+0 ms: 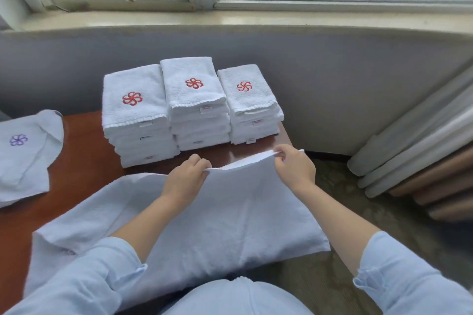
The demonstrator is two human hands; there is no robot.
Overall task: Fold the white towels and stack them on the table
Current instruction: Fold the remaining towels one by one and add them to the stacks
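Hands pinch far hem of white towel (217, 212): left hand (188, 176), right hand (294, 166), hem lifted, rest draped over table (84, 161) edge toward lap. Terry soft, light, limp; best gripped at corners. Folded stacks (189, 107) behind

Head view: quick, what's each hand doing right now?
Left hand: pinches the far edge of the unfolded white towel.
Right hand: pinches the same edge, further right.
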